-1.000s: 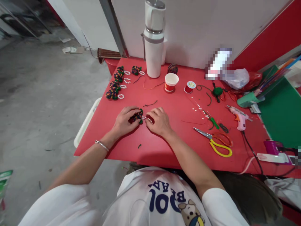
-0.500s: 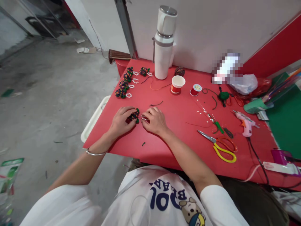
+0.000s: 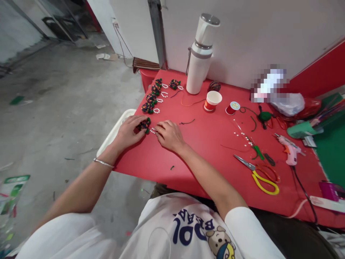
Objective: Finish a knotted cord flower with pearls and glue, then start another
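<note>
At the left part of the red table (image 3: 205, 140), my left hand (image 3: 126, 133) is closed around a dark multicoloured yarn ornament (image 3: 145, 124) with green ends. A small loop of white beads (image 3: 153, 130) sticks out from its right side. My right hand (image 3: 170, 135) has its curled fingertips at the far end of that loop, which they partly hide. Just beyond, several similar yarn ornaments (image 3: 151, 98) lie in a slanting row, each with a bead loop pointing right. One more ornament (image 3: 174, 84) lies beside the row's far end.
A tall white flask (image 3: 198, 68), a paper cup (image 3: 212, 100) and a red thread spool (image 3: 232, 108) stand toward the back. On the right lie loose white beads (image 3: 242, 134), scissors (image 3: 258, 174) with yellow and orange handles, and a pink glue gun (image 3: 289, 149) with a black cord.
Both hands have shifted left and slightly away from me with the ornament. The bead loop now shows more between the hands. The camera view has turned a little.
</note>
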`<action>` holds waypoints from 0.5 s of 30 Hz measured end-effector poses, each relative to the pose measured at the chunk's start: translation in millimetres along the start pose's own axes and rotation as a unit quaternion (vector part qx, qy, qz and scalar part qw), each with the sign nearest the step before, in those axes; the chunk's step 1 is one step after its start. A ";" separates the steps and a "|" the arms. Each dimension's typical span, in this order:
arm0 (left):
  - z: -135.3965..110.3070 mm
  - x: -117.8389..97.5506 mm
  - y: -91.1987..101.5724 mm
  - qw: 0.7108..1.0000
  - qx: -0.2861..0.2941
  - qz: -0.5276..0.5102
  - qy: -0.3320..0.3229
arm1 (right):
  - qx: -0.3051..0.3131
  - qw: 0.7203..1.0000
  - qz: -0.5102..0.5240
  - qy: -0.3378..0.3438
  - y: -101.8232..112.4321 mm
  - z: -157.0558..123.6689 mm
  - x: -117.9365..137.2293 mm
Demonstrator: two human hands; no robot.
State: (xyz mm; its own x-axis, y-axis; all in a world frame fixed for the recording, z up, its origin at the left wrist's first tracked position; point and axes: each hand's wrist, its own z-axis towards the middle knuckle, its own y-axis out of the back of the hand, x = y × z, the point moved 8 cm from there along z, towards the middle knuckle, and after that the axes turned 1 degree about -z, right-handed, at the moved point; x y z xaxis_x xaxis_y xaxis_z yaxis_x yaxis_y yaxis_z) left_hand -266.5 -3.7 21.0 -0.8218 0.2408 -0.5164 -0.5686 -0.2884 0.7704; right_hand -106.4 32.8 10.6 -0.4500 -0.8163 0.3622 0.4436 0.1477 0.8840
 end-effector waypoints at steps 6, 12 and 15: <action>-2.5 7.7 8.6 0.998 -0.029 -0.035 0.030 | -0.001 1.000 0.016 0.018 -1.6 6.9 2.6; -3.9 10.3 2.7 0.998 -0.028 0.011 0.061 | -0.001 0.999 0.034 0.038 -3.8 8.1 5.1; -4.3 12.4 5.9 0.997 -0.042 0.005 0.058 | 0.006 0.998 0.038 0.048 -6.1 11.8 7.1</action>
State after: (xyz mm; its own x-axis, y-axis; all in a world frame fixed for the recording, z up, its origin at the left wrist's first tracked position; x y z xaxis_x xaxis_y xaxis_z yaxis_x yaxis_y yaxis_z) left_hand -280.2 -6.5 17.5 -0.8235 0.1302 -0.5521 -0.5572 -0.3681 0.7443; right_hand -121.5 32.7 11.3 -0.3395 -0.8522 0.3981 0.4644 0.2162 0.8588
